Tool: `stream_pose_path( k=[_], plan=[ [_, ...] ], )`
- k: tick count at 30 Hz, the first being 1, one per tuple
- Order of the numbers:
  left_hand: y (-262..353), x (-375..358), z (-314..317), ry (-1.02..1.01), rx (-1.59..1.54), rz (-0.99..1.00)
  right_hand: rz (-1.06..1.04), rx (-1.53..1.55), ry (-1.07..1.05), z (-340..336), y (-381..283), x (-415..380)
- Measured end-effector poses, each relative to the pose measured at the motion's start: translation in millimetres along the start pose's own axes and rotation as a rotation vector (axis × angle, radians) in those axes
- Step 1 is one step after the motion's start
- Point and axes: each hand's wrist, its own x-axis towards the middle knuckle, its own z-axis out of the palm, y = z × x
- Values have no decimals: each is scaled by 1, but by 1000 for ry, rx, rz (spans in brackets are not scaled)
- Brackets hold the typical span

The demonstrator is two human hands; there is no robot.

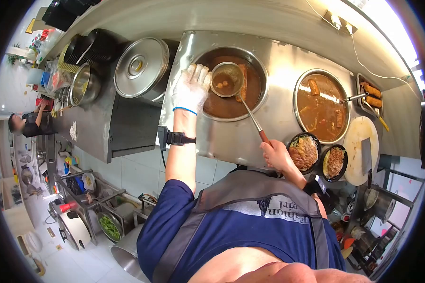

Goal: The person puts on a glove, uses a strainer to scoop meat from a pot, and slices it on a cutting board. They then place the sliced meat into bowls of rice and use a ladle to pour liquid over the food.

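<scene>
Our steel tabletop (281, 87) carries the broth pot (266, 70), set well apart from the stew pot (295, 101), with a broad steel strip between their rims giving us room to move sideways. Past the broth pot's left side stands a lidded pot (141, 66). On our right, the board (354, 129) sits tight beside the stew pot, a cleaver (366, 154) lying across its near part; room is narrow there, with two filled bowls (318, 153) crowding the near edge. Our left hand (191, 87), gloved, is open, fingers extended at the broth pot's left rim, near the ladle (226, 80); we cannot tell whether they touch. Our right hand (278, 155) is closed round the ladle's grip, its shaft crossing the rim, its scoop over the broth holding liquid and small chunks.
</scene>
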Motion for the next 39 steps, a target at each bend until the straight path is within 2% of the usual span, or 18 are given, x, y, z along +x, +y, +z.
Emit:
stream_pose_path(
  k=[5, 7, 9, 11, 13, 15, 16, 19, 23, 25, 26, 28, 29, 31, 32, 36, 38, 39],
  plan=[
    [-7, -3, -3, -24, 204, 23, -32, -58, 20, -4, 2, -11],
    [-19, -8, 5, 26, 1432, 322, -56, -87, 37, -8, 9, -15],
    [-26, 15, -25, 43, 1407, 386, -116, -244, 76, -12, 16, -17],
    [-21, 31, -46, -393, 2176, 677, -105, -266, 79, -12, 11, -26],
    [-36, 33, -46, -374, 2307, 636, -92, -285, 87, -13, 7, -34],
    [-46, 38, -42, -222, 2250, 317, -90, -301, 82, -14, 6, -41],
    [-45, 26, -26, -437, 2643, 434, -90, -297, 90, -14, 3, -45],
    [-54, 35, -33, -448, 2820, 437, -58, -228, 62, -15, 0, -53],
    [-60, 43, -37, -504, 2795, 358, -56, -145, 34, -14, -1, -59],
    [-61, 47, -37, -562, 2850, 105, -23, -83, 21, -12, -1, -61],
    [-62, 48, -36, -568, 2851, 104, -3, -54, 7, -11, 0, -60],
    [-65, 51, -36, -661, 2875, -147, 15, -22, -5, -10, 2, -59],
    [-66, 61, -49, -667, 2876, -146, 29, 25, -17, -9, 3, -58],
    [-66, 72, -69, -470, 2526, -277, 46, 75, -27, -8, 3, -59],
    [-63, 68, -65, -578, 2507, -309, 59, 139, -47, -7, 0, -60],
    [-66, 78, -80, -564, 2463, -333, 75, 332, -115, -6, 1, -56],
    [-69, 73, -79, -626, 2650, -117, 81, 341, -114, -5, 2, -52],
    [-70, 74, -77, -634, 2649, -114, 86, 353, -111, -6, 2, -50]
  ],
)
